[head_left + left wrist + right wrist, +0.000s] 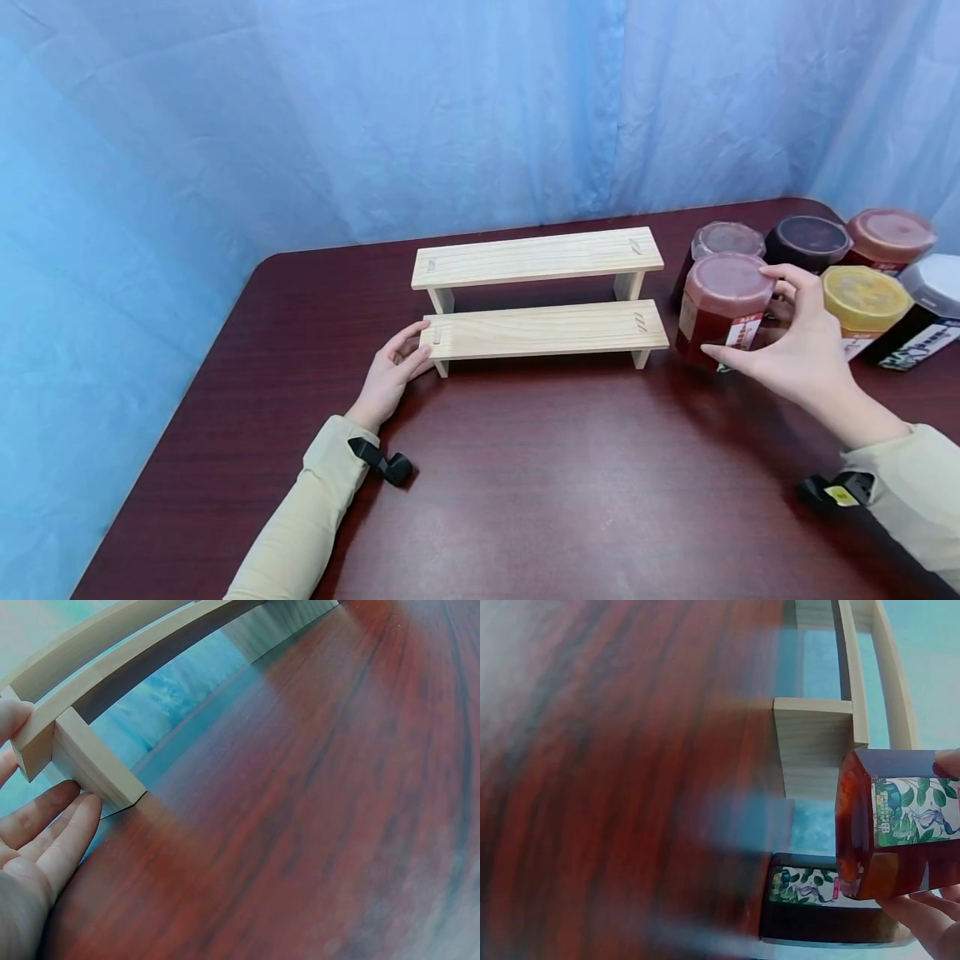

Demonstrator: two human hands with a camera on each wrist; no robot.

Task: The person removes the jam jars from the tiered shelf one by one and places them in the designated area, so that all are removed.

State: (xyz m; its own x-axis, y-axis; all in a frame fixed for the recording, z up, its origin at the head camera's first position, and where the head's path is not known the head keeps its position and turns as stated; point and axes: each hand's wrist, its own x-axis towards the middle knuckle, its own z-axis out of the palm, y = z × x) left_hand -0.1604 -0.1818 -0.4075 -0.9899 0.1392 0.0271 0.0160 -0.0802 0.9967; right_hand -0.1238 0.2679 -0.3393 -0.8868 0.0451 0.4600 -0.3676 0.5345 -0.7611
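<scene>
My right hand [806,342] grips a jar with a pinkish lid [731,279] and reddish-brown contents, thumb and fingers on opposite sides. In the right wrist view this jar [900,825] is raised off the table, its base and leafy label showing. It overlaps a clear-lidded jar [727,239] behind it in the head view. My left hand [390,371] holds the left end of the front wooden riser [540,330]. In the left wrist view, fingertips [90,806] touch the riser's leg [97,765] and another digit rests at the board's end.
A second wooden riser [536,257], slightly taller, stands behind the front one. Along the right side are a dark-lidded jar [810,237], a red-lidded jar [892,233], a yellow-lidded jar [866,296] and a white-lidded jar [937,283]. Blue curtains [450,108] hang behind the dark red table [525,475].
</scene>
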